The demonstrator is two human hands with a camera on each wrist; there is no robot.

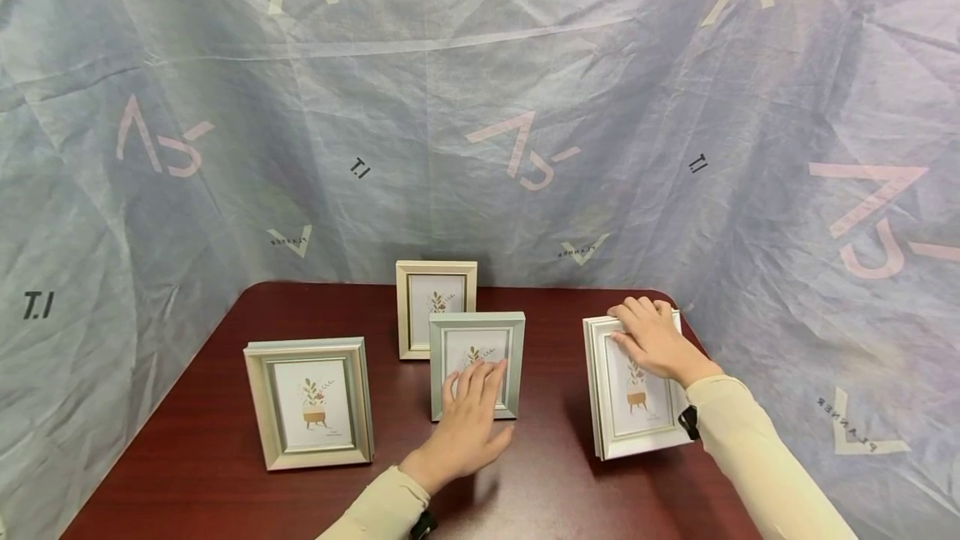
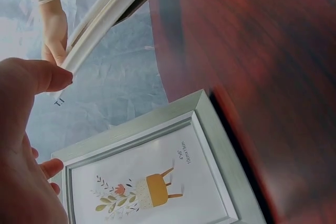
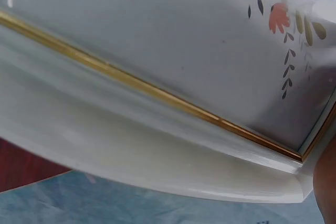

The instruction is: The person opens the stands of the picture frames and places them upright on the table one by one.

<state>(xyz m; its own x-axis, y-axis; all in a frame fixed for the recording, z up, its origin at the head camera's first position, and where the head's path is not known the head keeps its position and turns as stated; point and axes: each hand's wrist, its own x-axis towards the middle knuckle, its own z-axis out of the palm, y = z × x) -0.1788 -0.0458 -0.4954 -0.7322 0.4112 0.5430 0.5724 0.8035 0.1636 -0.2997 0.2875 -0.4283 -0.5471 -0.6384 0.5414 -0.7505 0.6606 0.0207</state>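
At the table's right side my right hand (image 1: 651, 338) grips the top edge of a white picture frame (image 1: 606, 407), thumb on the front and fingers over the top. This frame leans, and its gold inner line (image 3: 157, 94) shows up close in the right wrist view. My left hand (image 1: 467, 423) is nearest to a pale green picture frame (image 1: 477, 322), with loosely spread fingers that overlap its lower front. In the left wrist view the thumb (image 2: 50, 77) stands apart from the fingers, and nothing lies between them. The green frame's print shows a plant in an orange pot.
A champagne-coloured picture frame (image 1: 307, 463) stands at the left of the dark red table (image 1: 202, 440). Behind the green frame stands a cream picture frame (image 1: 403, 315), partly hidden by it. Grey printed cloth (image 1: 420, 107) hangs around the table's back and sides.
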